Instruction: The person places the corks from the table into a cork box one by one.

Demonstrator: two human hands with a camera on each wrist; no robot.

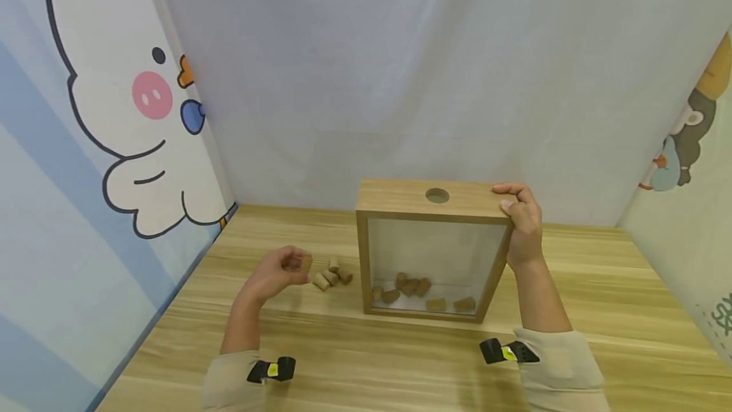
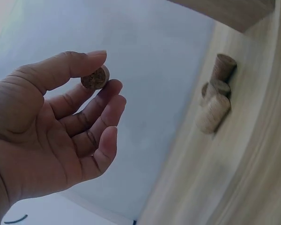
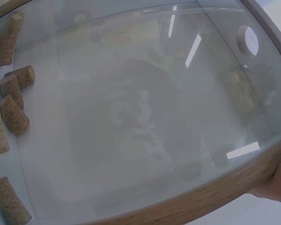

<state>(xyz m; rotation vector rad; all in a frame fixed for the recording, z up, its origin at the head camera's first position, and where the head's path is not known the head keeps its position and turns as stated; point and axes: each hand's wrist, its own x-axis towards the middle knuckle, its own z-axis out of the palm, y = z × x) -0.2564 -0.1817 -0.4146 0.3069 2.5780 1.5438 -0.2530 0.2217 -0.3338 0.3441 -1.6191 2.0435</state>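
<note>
Left fingers (image 2: 105, 112): thumb and fingertips pinch one cork (image 2: 94, 78), its round end showing; the lower fingers are bent and clear of it. Left hand (image 1: 280, 272) is above the worktop (image 1: 400, 361), just left of the loose corks (image 1: 332, 273), which lie in a small cluster left of the box. Right hand (image 1: 523, 224) grips the top right corner of the box (image 1: 394, 197), thumb and forefinger on the top panel, other fingers mostly hidden. Box stands upright, clear front, one round hole (image 1: 437, 196) in the top; several corks (image 1: 408, 286) lie scattered along its floor. Held cork is outside the box, well apart from the hole. Risks, my judgement: the pinch looks shallow and the cork tapers, so it could pop out and roll if squeezed unevenly or knocked on the box edge. A sideways cork could catch on the hole's rim if brought there off-line. Box looks thin front to back, so a hard push or a slack right hand could tip it. Low sweep of the left hand could scatter the cluster. Behind: pale curtain (image 1: 412, 68); cartoon-print wall at left (image 1: 97, 30).
</note>
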